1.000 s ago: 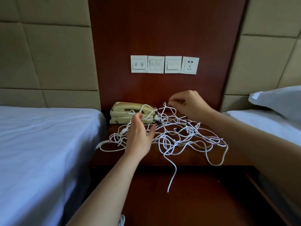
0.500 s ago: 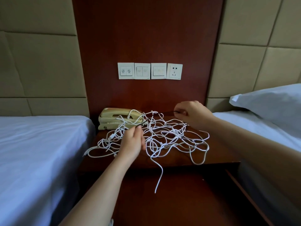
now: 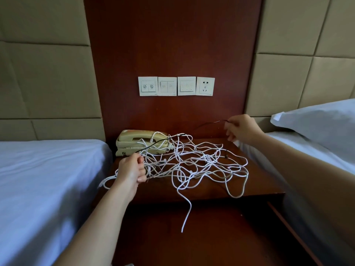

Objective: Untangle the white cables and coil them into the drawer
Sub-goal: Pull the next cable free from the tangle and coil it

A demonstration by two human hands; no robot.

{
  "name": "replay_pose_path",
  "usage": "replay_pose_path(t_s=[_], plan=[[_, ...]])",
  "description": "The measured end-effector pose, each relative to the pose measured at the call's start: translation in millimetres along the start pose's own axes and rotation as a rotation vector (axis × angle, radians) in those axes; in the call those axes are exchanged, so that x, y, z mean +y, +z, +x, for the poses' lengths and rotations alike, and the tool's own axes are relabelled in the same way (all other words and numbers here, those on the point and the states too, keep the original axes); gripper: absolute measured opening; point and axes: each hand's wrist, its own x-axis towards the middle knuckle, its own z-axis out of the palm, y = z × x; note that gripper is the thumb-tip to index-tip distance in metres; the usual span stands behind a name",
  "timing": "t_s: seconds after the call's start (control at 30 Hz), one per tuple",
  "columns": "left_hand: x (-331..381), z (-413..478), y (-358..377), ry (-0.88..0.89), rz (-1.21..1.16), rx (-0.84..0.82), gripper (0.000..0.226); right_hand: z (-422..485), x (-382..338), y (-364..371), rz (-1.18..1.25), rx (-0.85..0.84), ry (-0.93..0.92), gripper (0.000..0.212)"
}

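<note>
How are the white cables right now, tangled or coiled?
Tangled: the white cables sprawl in crossing loops over the nightstand, one end hanging off its front edge; none coiled.

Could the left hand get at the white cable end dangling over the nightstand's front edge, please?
Probably, once freed: the left hand grips a dark cable, but nothing blocks the dangling white cable end.
</note>
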Motion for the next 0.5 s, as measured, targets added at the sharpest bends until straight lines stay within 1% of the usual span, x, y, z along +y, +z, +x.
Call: replay_pose_path(t_s=[0.07, 0.13, 0.23, 0.33, 0.4, 0.5], plan=[[0, 0, -3, -0.024, -0.004, 0.002, 0.032, -3, 0, -3, -0.002, -0.059, -0.031, 0.022], [0, 2, -4, -0.026, -0.012, 0.009, 0.030, -6, 1, -7, -0.054, -0.061, -0.067, 0.021], [0, 1, 0, -0.033, -0.032, -0.011, 0.029, -13, 2, -11, -0.244, -0.085, -0.117, 0.020], [-2, -4, 9, -0.030, -0.039, -0.080, 0.031, -27, 5, -7, -0.390, -0.178, -0.077, 0.032], [-6, -11, 18, 0.002, 0.015, -0.139, 0.034, -38, 10, -3, -0.467, -0.272, -0.064, 0.032], [-13, -23, 31, 0.093, 0.189, -0.187, 0.036, -56, 20, 3, -0.514, -0.381, -0.077, 0.019]])
